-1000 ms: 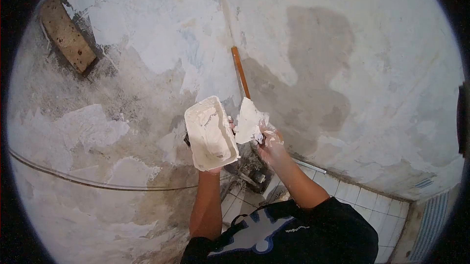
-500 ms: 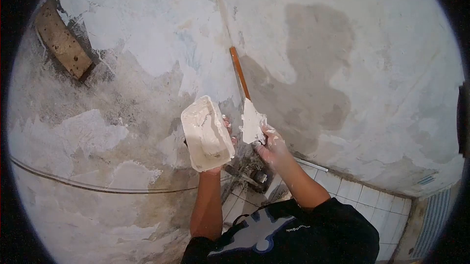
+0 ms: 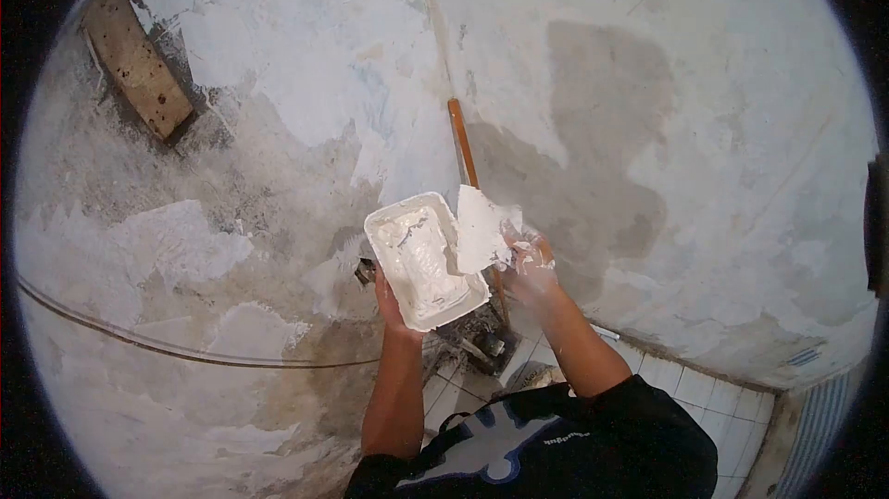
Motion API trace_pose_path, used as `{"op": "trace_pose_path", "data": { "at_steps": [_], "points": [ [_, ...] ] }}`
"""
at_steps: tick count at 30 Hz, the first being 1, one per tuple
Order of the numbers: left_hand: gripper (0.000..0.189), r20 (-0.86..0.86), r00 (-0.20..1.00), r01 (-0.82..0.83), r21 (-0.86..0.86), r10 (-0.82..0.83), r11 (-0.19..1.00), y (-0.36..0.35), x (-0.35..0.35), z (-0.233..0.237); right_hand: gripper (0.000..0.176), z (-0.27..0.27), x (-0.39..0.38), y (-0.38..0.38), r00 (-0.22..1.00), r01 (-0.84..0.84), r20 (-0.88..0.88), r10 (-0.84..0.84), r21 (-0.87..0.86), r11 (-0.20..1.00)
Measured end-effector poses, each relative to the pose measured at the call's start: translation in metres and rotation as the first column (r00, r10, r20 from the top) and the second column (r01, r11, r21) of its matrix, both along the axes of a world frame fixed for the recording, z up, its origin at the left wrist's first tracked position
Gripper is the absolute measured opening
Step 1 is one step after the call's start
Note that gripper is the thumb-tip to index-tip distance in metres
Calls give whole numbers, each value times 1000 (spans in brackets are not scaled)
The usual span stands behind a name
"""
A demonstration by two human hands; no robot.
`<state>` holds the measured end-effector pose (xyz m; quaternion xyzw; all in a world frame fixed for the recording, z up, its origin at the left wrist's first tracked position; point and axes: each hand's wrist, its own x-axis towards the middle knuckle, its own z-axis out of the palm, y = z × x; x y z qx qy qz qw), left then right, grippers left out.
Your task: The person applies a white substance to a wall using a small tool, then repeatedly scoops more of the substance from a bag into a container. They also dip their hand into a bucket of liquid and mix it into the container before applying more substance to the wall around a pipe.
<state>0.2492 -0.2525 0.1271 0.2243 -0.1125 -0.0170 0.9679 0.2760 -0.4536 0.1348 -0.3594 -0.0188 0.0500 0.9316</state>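
My left hand (image 3: 389, 303) grips a white rectangular tub (image 3: 454, 312), its opening tilted toward me and white putty (image 3: 426, 263) coating the inside. My right hand (image 3: 534, 269), smeared with white, is closed on a flat putty scraper (image 3: 479, 232). Putty covers the blade, which overlaps the tub's right rim in this view. Most of the fingers under the tub are hidden.
Patchy plaster wall (image 3: 278, 249) fills the view ahead. A wooden stick (image 3: 463, 143) stands upright behind the scraper. At upper left a wooden board (image 3: 139, 64) sits against the wall. A thin cable (image 3: 185, 352) runs across the lower left. White tiles (image 3: 713, 420) lie at lower right.
The tub has turned, showing more of the putty inside, and now sits slightly right of before. The scraper has come up against its right rim. The view has shifted slightly.
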Motion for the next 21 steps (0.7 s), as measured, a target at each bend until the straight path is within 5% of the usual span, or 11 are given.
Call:
{"op": "trace_pose_path", "data": {
  "at_steps": [3, 5, 8, 11, 13, 17, 19, 21],
  "points": [
    [52, -94, 994, -53, -5, 53, 999, 2, 0, 0, 27, 9, 0, -2, 992, -5, 126, 0, 44, 999],
    [50, -113, 991, -68, -16, 66, 998, 9, -1, -7, 39, 3, 9, -4, 998, 46, 37, -41, -156, 987],
    [52, 109, 994, 22, -1, -22, 1000, 28, 5, -33, 35, 20, 9, -11, 988, 136, 90, -122, -166, 977],
    [52, -38, 999, 17, -11, -18, 1000, 28, 7, -28, 35, 12, 26, -17, 977, 101, 195, -82, -88, 991],
    [80, 128, 921, 364, 51, -368, 930, 12, 4, 1, 34, 20, 30, -12, 968, 67, 248, -47, -76, 995],
    [80, 119, 939, 315, 81, -323, 945, 12, -12, 7, 33, 6, 55, -3, 888, 111, 460, -28, -155, 982],
    [45, -76, 989, 124, 3, -123, 992, 23, -14, -3, 32, 3, 62, -4, 857, 167, 515, -16, -248, 954],
    [44, -26, 993, 116, 0, -116, 993, 30, -15, -1, 31, 4, 62, -5, 826, 222, 564, 5, -333, 916]
  ]
}}
